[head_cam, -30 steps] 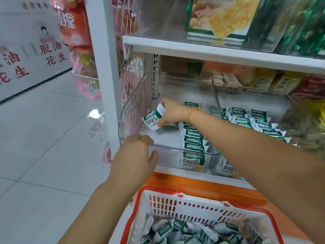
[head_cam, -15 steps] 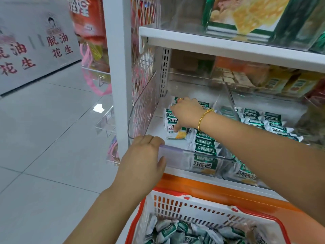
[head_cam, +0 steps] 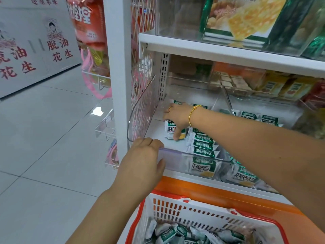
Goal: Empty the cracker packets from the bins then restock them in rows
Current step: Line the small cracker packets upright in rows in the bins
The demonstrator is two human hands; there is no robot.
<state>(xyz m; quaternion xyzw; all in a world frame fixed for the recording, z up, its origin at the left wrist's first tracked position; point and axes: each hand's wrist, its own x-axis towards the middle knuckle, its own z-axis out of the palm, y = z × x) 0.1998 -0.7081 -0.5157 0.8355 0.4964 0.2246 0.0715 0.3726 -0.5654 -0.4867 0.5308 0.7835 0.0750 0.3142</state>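
The left hand (head_cam: 144, 161) grips the front left corner of the clear bin (head_cam: 177, 156). Its fingers lie close together and curl over the top edge of the front wall, and the thumb presses against the wall's outer face.

Inside the bin, at its left rear, lies a cracker packet (head_cam: 170, 130). It is flat, with a white wrapper, a green band, dark characters and a yellow cracker picture at its near corner. The right hand (head_cam: 177, 117) covers it, with the fingers bent over the far edge and the thumb pinning its face.

Just right of that, a row of packets (head_cam: 204, 145) runs from the bin's rear to its front wall, overlapping, green bands up.

Beyond the bin's right wall, a neighbouring bin (head_cam: 226, 101) holds more of the same packets (head_cam: 248, 115).

Below the bin's front, a white basket (head_cam: 175, 207) with a red rim holds loose packets (head_cam: 175, 233) in a jumble.
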